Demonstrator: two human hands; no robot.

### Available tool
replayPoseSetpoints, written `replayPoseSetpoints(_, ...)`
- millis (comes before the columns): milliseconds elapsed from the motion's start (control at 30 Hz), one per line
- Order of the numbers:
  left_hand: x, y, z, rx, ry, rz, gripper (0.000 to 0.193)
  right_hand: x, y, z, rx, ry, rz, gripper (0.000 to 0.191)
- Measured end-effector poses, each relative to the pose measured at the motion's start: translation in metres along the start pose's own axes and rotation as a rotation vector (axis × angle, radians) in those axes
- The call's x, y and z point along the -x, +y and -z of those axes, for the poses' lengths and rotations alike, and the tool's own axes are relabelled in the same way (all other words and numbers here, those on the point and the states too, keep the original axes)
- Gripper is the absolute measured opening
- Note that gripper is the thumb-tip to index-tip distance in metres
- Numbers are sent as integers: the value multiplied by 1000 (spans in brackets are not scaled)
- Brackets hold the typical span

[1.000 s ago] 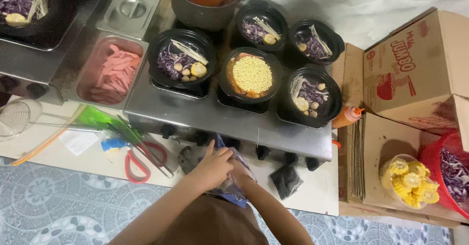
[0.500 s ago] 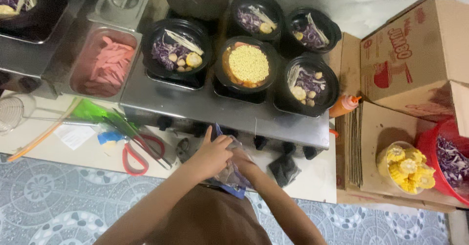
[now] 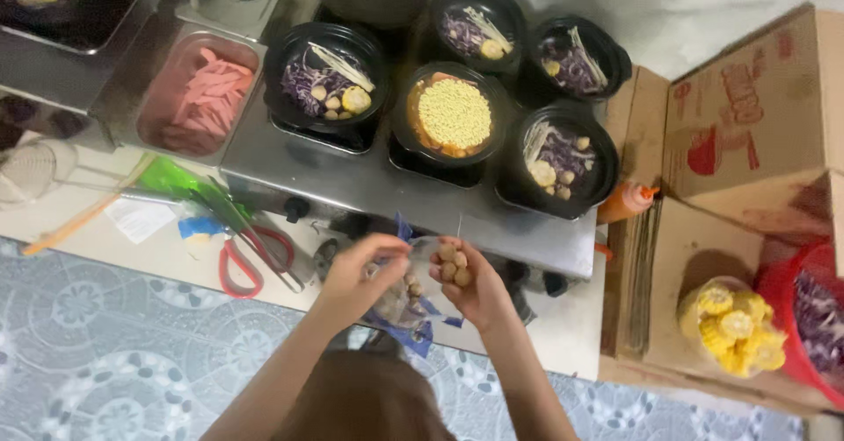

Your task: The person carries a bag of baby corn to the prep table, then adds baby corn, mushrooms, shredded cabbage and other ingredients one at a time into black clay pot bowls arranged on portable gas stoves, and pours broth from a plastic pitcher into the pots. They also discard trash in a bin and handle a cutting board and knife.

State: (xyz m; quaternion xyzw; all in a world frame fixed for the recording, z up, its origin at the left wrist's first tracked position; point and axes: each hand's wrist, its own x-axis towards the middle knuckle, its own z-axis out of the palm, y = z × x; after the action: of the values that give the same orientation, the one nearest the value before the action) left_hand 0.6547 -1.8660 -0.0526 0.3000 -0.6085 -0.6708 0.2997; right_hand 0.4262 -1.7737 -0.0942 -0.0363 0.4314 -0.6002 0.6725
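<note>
Cupped around several small round tan balls, the right hand has its fingers curled shut on them, palm up, just right of a clear plastic bag with blue print. Pinching that bag's mouth, the left hand holds it near the steel counter's front edge, wrist bent down. Loosely heaped, the balls could roll off the palm; the limp bag could sag shut or spill. Black round bowls sit farther back.
</note>
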Motion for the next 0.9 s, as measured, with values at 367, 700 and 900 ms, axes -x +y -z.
replayPoseSetpoints(367, 55, -36, 56, 422, 451, 57, 32, -17, 25, -116, -14, -294, 13, 39)
replayPoseSetpoints(700, 177, -5, 258, 416, 732, 23, 29, -84, 180, -270, 103, -450, -90, 34)
replayPoseSetpoints(900, 235, 6, 382, 382, 760, -8, 27, -113, 268, -373, -100, -397, -196, 34)
